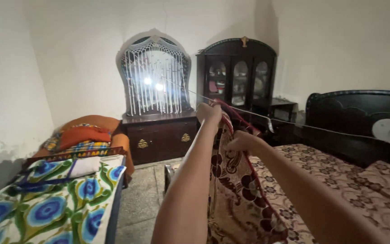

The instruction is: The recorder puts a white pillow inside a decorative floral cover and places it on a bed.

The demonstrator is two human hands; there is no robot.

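Both my arms reach forward in the middle of the head view. My left hand (208,113) is closed on the top edge of a maroon and cream floral cloth (238,194) and holds it up against a thin line (321,128) stretched across the room. A little lower and to the right, my right hand (242,141) grips the same cloth's edge. The cloth hangs down between my arms to the bottom of the view.
A bed with a beige floral cover (339,180) and dark headboard (353,113) lies at right. A cot with a blue-flowered sheet (55,203) stands at left, folded bedding (84,133) behind it. A mirrored dresser (156,131) and a dark glass cabinet (238,77) line the far wall.
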